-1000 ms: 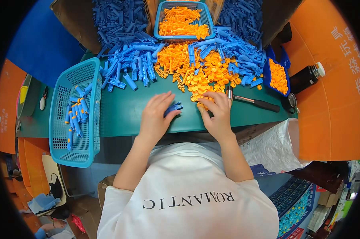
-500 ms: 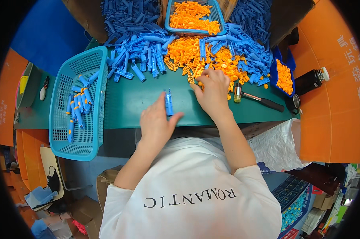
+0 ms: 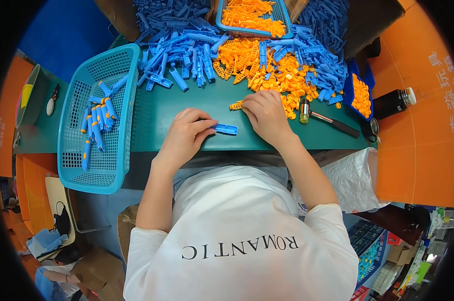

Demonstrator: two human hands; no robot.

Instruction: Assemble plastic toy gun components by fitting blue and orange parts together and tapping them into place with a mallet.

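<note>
My left hand (image 3: 187, 134) pinches one end of a blue plastic half-shell (image 3: 227, 129), which lies sideways with its hollow side up, low over the green table. Closed on a small orange ladder-shaped piece (image 3: 235, 106), my right hand (image 3: 266, 114) is just beyond and to the right of the shell. The fingers hide part of both pieces. Past my right hand spreads a heap of round orange caps (image 3: 286, 75), beside a pile of orange ladder pieces (image 3: 235, 56).
Blue shells (image 3: 187, 55) are heaped at the back. A turquoise basket (image 3: 122, 165) on the left holds blue-and-orange tubes. To the right are a small hammer (image 3: 337, 125), a dark blue bin (image 3: 348, 100) of orange parts and a black bottle (image 3: 390, 104). Another basket (image 3: 252, 34) stands at the back.
My left hand has taken hold of the blue half-shell and turned it sideways. My right hand has drawn an orange ladder piece out of the pile toward me.
</note>
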